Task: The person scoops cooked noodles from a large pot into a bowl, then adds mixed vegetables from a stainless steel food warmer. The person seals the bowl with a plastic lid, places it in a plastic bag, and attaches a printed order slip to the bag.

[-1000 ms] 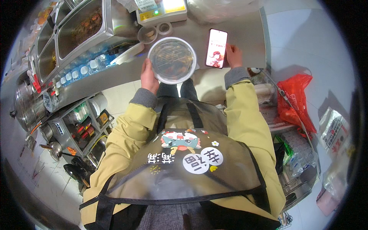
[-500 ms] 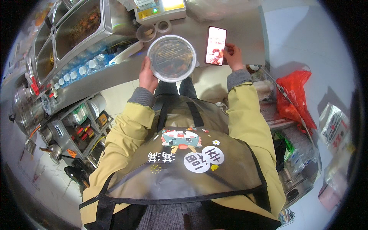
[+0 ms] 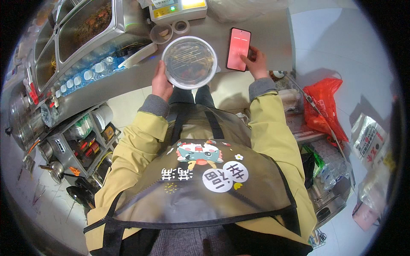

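My left hand (image 3: 162, 83) is closed on the left rim of a round plastic takeout bowl (image 3: 190, 64). A clear, fogged lid covers the bowl, so the food inside shows only dimly. The bowl is at the front edge of the metal counter. To its right is a smartphone (image 3: 238, 47) with a lit pink-red screen, seemingly resting on the counter. My right hand (image 3: 257, 65) is at the phone's lower right edge. Its thumb lies over the screen, and its other fingers are bent beside the edge, partly hidden.
Behind the bowl are a small clear cup (image 3: 161, 34), a tape roll (image 3: 180, 27) and a label printer or scale (image 3: 178, 10). Water bottles (image 3: 88, 75) line the left, below metal food pans (image 3: 87, 25). A red plastic bag (image 3: 323, 104) hangs at the right.
The phone screen has turned from white with a red picture to plain pink-red. My right thumb has moved onto the screen. My left hand keeps its hold on the bowl.
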Action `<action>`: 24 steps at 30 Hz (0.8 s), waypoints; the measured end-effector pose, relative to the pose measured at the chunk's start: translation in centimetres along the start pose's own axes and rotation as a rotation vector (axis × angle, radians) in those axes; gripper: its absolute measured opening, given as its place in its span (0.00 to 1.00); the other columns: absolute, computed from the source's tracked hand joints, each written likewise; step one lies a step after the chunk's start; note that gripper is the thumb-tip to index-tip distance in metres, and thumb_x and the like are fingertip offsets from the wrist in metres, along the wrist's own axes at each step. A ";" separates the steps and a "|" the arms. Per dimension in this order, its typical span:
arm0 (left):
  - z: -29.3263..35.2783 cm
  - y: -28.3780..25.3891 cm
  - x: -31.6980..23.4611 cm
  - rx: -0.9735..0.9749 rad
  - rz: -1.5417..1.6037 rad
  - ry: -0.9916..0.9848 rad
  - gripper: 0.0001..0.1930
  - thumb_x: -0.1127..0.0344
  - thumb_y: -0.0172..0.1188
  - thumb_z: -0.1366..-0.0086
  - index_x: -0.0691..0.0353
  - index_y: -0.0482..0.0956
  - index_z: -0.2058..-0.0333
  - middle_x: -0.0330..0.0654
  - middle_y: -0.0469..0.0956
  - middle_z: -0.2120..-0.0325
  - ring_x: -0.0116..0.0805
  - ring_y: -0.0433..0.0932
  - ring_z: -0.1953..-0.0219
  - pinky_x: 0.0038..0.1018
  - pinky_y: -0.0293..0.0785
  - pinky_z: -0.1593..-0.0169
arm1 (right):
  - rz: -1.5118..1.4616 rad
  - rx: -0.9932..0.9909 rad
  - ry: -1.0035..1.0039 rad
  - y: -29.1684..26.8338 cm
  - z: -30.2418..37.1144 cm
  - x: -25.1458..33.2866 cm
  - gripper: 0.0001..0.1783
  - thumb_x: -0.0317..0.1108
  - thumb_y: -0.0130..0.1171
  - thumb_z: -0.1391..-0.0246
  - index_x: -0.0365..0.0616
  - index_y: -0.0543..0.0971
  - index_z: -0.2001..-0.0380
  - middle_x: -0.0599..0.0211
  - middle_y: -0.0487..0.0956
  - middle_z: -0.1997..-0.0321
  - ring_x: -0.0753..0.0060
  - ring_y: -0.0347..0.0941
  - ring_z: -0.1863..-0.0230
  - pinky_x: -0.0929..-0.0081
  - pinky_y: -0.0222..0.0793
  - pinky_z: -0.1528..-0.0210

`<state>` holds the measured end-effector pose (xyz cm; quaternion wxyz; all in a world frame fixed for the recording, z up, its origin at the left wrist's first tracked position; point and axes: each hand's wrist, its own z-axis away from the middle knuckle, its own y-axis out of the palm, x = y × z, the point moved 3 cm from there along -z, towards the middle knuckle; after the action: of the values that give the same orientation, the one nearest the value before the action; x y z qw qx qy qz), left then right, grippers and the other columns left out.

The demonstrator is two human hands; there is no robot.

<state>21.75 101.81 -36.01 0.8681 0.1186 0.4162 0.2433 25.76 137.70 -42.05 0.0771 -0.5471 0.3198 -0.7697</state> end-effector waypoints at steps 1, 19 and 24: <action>0.0 0.0 0.0 -0.011 0.001 -0.009 0.23 0.56 0.48 0.28 0.64 0.62 0.41 0.45 0.71 0.47 0.37 0.72 0.46 0.35 0.70 0.43 | 0.004 -0.010 -0.001 0.1 0.1 0.3 0.37 0.47 0.72 0.57 0.41 0.72 0.47 0.53 0.68 0.52 0.64 0.70 0.54 0.70 0.71 0.51; 0.0 -0.5 0.1 0.008 -0.004 -0.007 0.24 0.55 0.51 0.29 0.63 0.62 0.41 0.44 0.71 0.47 0.37 0.71 0.45 0.35 0.69 0.42 | -0.119 -0.071 0.031 1.8 -0.3 -0.9 0.42 0.47 0.76 0.66 0.40 0.71 0.48 0.53 0.72 0.49 0.51 0.63 0.44 0.57 0.60 0.41; 0.1 -0.5 0.2 0.000 -0.001 0.008 0.24 0.56 0.52 0.30 0.63 0.62 0.41 0.44 0.71 0.47 0.37 0.71 0.46 0.34 0.70 0.43 | 0.209 -0.219 -0.066 2.0 0.5 1.2 0.39 0.45 0.75 0.64 0.38 0.72 0.50 0.53 0.74 0.52 0.55 0.65 0.46 0.59 0.64 0.44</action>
<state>22.12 101.50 -36.29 0.8665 0.1171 0.4199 0.2433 25.28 135.35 -42.11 0.1071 -0.5412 0.4542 -0.6995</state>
